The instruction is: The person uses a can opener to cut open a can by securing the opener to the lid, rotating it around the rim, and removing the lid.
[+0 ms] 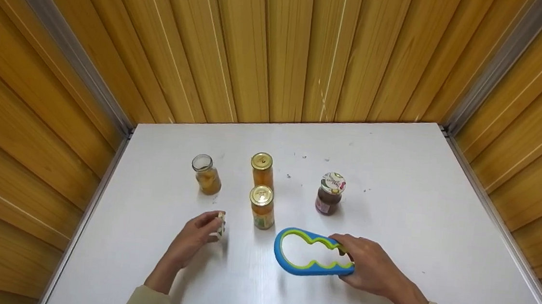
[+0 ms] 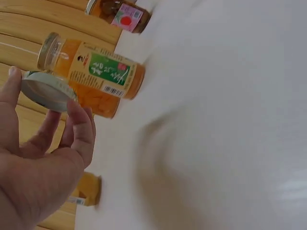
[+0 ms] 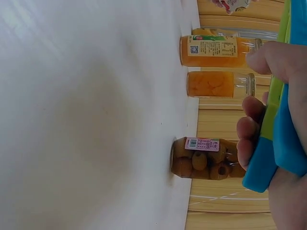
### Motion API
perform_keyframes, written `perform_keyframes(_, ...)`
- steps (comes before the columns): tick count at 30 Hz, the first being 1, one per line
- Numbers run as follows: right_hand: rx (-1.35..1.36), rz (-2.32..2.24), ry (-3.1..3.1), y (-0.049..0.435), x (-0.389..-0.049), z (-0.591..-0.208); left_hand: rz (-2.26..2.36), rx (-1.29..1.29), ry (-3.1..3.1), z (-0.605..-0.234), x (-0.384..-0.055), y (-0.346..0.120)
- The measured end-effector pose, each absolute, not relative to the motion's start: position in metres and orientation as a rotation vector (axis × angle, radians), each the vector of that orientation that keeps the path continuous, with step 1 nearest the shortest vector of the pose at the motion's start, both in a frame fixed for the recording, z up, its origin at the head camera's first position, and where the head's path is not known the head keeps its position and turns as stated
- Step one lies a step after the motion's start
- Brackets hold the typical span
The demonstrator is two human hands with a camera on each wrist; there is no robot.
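My left hand (image 1: pixel 190 243) pinches a jar lid (image 2: pixel 48 92) on edge between thumb and fingers, above the table. In my right hand (image 1: pixel 372 268) is a blue and green jar opener (image 1: pixel 310 272), gripped by its handle end, its wide loop pointing left. A lidless jar of yellow fruit (image 1: pixel 209 182) stands beyond the left hand. Between the hands and farther back, two gold-lidded jars of orange fruit stand one behind the other, the front jar (image 1: pixel 263 215) and the rear jar (image 1: pixel 263 176). Beyond the right hand is a dark jar (image 1: pixel 328 204) with a patterned lid.
All the jars stand upright on a white table (image 1: pixel 417 192). Wood-patterned walls (image 1: pixel 283 51) enclose its back and both sides. Small dark specks (image 1: pixel 304 157) lie on the tabletop near the back.
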State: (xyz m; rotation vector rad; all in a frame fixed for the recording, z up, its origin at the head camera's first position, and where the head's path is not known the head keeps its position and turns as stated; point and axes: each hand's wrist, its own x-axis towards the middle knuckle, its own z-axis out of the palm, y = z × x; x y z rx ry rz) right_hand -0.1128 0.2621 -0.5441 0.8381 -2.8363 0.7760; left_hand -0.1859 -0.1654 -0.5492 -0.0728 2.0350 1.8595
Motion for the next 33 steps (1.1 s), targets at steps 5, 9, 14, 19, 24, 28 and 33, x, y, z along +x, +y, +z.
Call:
perform_keyframes(5, 0.836, 0.750, -2.823, 0.264, -0.112, -0.543, 1.792, -0.130, 2.345, -0.540, -0.200, -0.174)
perform_keyframes(9, 0.854, 0.745, -2.777, 0.267, -0.112, -0.544, 1.614, -0.133, 2.613, -0.541, -0.209, -0.175)
perform_keyframes(14, 0.855, 0.744, -2.768, 0.269, -0.110, -0.544, 1.445, -0.166, 2.786, -0.552, -0.222, -0.174)
perform_keyframes(19, 0.840, 0.738, -2.790, 0.269, -0.108, -0.544, 1.346, -0.233, 2.837, -0.566, -0.233, -0.176)
perform_keyframes(24, 0.822, 0.747, -2.827, 0.269, -0.109, -0.543, 1.253, -0.271, 2.860, -0.580, -0.241, -0.176)
perform_keyframes(28, 0.810, 0.750, -2.853, 0.268, -0.108, -0.543, 1.175, -0.295, 2.864, -0.589, -0.246, -0.175)
perform_keyframes(33, 0.797, 0.745, -2.859, 0.269, -0.107, -0.543, 1.009, -0.297, 2.954, -0.597, -0.250, -0.172)
